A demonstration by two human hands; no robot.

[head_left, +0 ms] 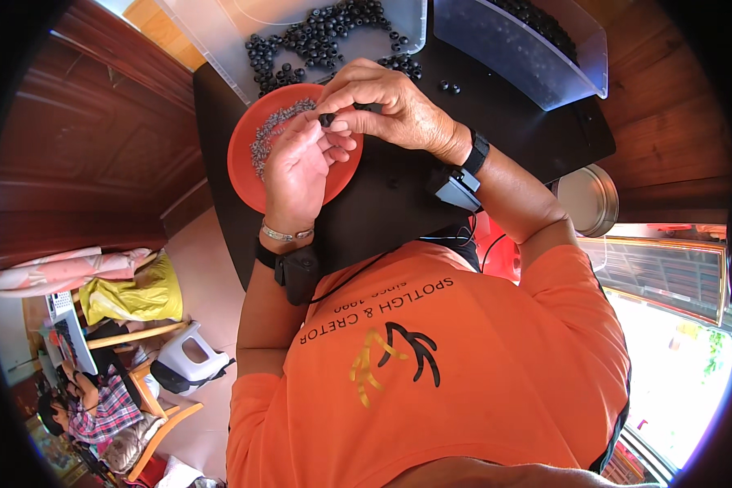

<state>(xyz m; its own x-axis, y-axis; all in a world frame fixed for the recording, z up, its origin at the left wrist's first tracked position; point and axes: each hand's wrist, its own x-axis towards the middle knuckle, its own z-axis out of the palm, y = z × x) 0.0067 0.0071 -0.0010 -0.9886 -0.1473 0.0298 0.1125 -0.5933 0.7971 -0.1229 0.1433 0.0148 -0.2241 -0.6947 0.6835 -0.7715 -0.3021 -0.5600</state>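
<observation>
A small round black part [326,119] sits where the fingertips of both hands meet, above an orange-red bowl [244,167]. My left hand [297,167] pinches at it from the left, its other fingers loosely curled. From the right, the thumb and forefinger of my right hand [386,106] close on the same part. Fingers cover some of it, so any smaller piece joined to it is hidden. Inside the bowl lie many small grey metal pieces [262,146], too small to tell exactly, partly behind my hands.
A clear plastic bin [419,24] of black round parts stands beyond the bowl, with a second clear bin [512,69] to its right. Loose black parts [449,87] lie on the dark table [366,191]. A round tin [590,199] is at right. Another person [106,411] sits far left.
</observation>
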